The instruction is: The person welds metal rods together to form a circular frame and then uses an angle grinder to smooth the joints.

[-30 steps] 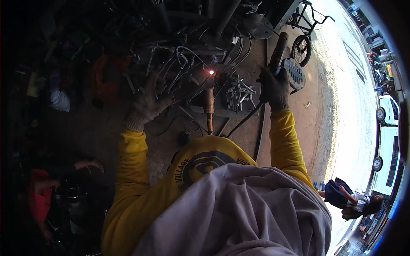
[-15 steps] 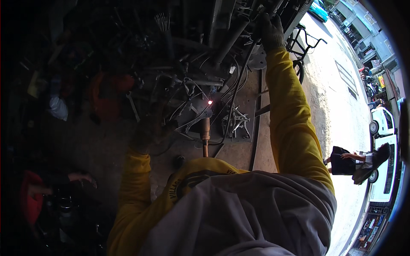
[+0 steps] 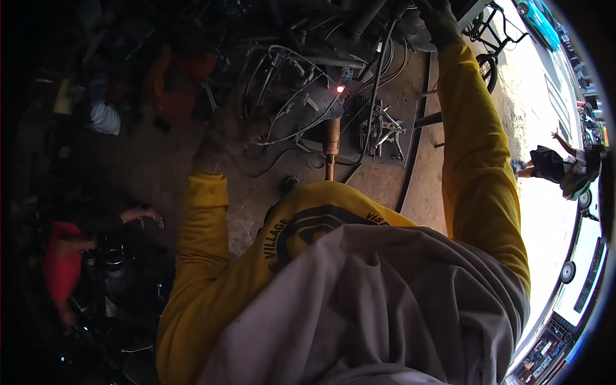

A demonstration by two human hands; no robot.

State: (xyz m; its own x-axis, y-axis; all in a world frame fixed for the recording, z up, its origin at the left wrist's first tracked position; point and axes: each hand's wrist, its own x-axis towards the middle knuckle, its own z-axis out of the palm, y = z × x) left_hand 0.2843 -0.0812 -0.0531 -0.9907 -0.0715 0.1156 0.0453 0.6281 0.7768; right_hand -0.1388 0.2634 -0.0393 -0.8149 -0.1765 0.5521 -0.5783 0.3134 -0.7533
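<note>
My right hand [image 3: 441,21], in a greyish work glove, reaches far forward to the upper edge, beside dark metal parts. Its fingertips run into shadow, and what they touch is hidden. My left hand [image 3: 221,141], also gloved, is held out at the left, dark and smeared; I cannot tell whether it holds anything. Between my arms a small orange-white spot glows on the end of a metal piece [image 3: 340,89]. Nearer to me stands a brown cylinder [image 3: 331,136] with a narrow lower end. Bent cables or rods [image 3: 292,131] lie left of it.
A heap of metal pieces [image 3: 385,128] lies right of the cylinder. A bicycle [image 3: 491,48] stands at the upper right. On the sunlit street are a person [image 3: 555,163] and a white vehicle [image 3: 581,276]. Another person in red [image 3: 64,263] is at the lower left.
The view has shifted, so the glowing spot, cylinder and metal heap sit higher and farther right. My right hand is closer to the upper edge. The person on the street has raised an arm.
</note>
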